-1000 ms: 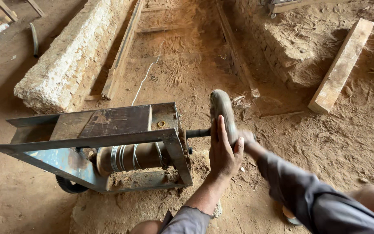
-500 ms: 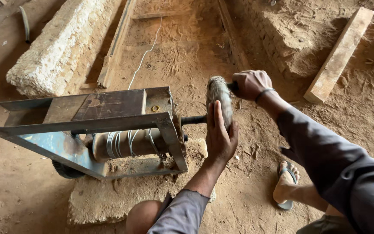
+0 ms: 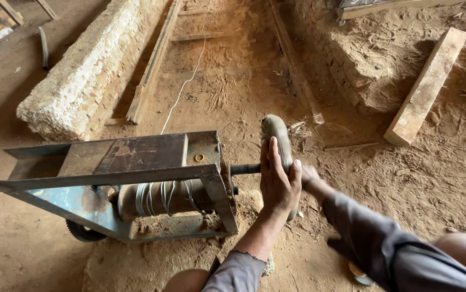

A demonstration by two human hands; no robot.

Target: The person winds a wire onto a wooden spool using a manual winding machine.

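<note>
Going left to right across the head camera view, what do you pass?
Stone block → metal frame with its wire-wound drum → left hand on the wheel → wooden plank.

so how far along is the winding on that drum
Done: several turns of wire sit on the drum inside the metal frame. In hand: the left hand presses the crank wheel, the right hand behind it. Left: wire trails off across the dirt.
</note>
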